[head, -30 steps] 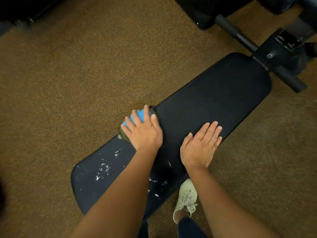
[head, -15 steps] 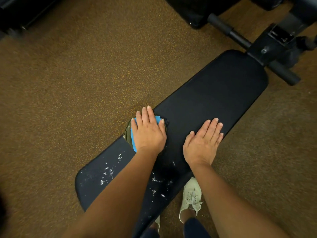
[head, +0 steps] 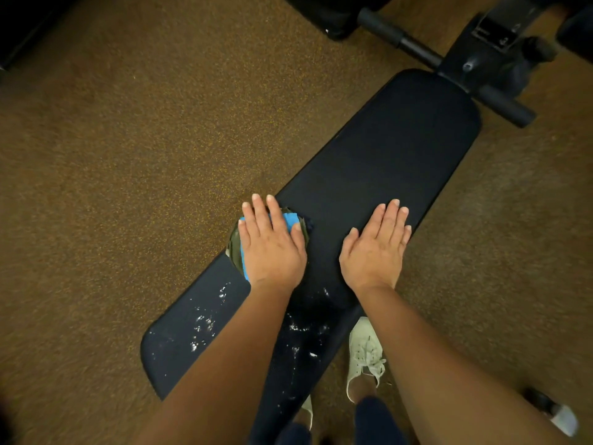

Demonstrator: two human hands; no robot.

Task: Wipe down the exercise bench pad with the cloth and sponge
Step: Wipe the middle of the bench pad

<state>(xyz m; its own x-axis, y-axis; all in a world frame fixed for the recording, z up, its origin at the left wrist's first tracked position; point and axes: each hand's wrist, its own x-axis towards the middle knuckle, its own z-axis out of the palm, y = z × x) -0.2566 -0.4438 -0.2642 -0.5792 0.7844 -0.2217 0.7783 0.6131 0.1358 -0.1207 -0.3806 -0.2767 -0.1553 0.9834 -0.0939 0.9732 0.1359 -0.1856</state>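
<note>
head view: a long black padded bench surface [head: 369, 175] runs diagonally across a brown speckled floor [head: 128, 155]. the left hand [head: 272, 245] lies palm-down on a flat bright blue sponge [head: 290, 220], with a crumpled olive-green cloth [head: 235, 248] showing round and under it. both sit at the bench surface's left edge, about midway along its length, and the cloth overhangs that edge a little. this hand's grip is apart: the fingers lie straight over the sponge and the thumb lies along its right side, pressing rather than clutching. the right hand [head: 375, 248] rests flat on the bench surface near its right edge, level with the left hand and apart from it. its grip is also apart, fingers straight and close together, holding nothing. white foamy flecks [head: 202, 322] dot the near end of the bench surface on both sides of the left forearm. a black metal frame with padded roller bars [head: 481, 59] meets its far end. a pale lace-up shoe [head: 364, 351] stands beside its near right edge.
</note>
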